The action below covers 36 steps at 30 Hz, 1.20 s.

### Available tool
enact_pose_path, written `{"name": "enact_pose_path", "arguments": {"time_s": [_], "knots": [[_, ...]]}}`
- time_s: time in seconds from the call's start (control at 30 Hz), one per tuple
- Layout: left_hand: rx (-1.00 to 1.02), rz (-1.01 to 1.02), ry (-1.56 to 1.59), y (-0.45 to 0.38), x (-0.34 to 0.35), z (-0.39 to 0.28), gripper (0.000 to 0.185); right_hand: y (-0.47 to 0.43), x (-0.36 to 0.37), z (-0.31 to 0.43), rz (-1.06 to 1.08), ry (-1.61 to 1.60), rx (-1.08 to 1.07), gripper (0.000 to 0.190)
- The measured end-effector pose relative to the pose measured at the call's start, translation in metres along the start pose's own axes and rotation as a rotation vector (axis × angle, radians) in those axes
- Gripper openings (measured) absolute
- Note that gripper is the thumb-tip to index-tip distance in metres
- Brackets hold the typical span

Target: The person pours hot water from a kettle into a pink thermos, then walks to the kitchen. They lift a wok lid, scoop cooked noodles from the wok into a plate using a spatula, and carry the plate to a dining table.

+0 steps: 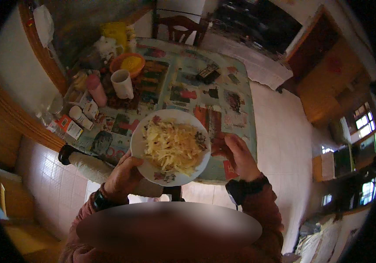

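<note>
A white plate with floral patches on its rim is held over the near part of the table. Pale yellow shredded food, which looks like potato strips, is heaped on it. My left hand grips the plate's lower left rim, its thumb on the edge and its fingers mostly hidden. At the right rim is my right hand, thumb raised off the plate. Its fingertips reach the rim, but whether they bear on it cannot be told.
A patterned cloth covers the table. At its left stand a white mug, a pink bottle, an orange bowl with yellow contents and several small boxes. A dark remote control lies farther back. A wooden chair stands beyond.
</note>
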State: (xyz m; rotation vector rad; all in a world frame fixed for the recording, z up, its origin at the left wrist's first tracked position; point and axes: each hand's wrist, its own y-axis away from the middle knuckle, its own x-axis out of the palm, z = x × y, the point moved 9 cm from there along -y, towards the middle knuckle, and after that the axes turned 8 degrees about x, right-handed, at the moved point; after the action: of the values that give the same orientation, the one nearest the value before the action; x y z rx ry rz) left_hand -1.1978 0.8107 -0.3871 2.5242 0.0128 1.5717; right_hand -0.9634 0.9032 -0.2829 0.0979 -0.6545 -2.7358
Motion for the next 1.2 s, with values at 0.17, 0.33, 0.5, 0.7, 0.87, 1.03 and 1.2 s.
{"name": "enact_pose_path", "arguments": {"time_s": [0.17, 0.33, 0.5, 0.7, 0.87, 1.03, 1.2], "knots": [[0.034, -0.134, 0.137, 0.006, -0.009, -0.012, 0.049, -0.091, 0.004, 0.012, 0.142, 0.118, 0.13, 0.035], [0.251, -0.272, -0.108, 0.003, -0.046, -0.061, 0.045, -0.199, 0.076, 0.021, 0.33, 0.101, 0.145, 0.04], [0.359, -0.336, -0.074, -0.005, -0.078, -0.11, 0.047, -0.321, 0.195, 0.005, 0.503, 0.203, 0.191, 0.04], [0.319, -0.404, 0.095, 0.004, -0.052, -0.113, 0.059, -0.376, 0.26, -0.041, 0.626, 0.002, 0.264, 0.047], [0.373, -0.402, 0.075, 0.014, -0.021, -0.113, 0.059, -0.408, 0.286, -0.045, 0.623, 0.253, 0.233, 0.029], [0.36, -0.416, 0.051, 0.02, -0.011, -0.104, 0.056, -0.408, 0.285, -0.051, 0.632, 0.16, 0.228, 0.033], [0.338, -0.477, -0.11, 0.023, -0.016, -0.104, 0.054, -0.37, 0.281, -0.022, 0.49, 0.888, -0.38, 0.039]]}}
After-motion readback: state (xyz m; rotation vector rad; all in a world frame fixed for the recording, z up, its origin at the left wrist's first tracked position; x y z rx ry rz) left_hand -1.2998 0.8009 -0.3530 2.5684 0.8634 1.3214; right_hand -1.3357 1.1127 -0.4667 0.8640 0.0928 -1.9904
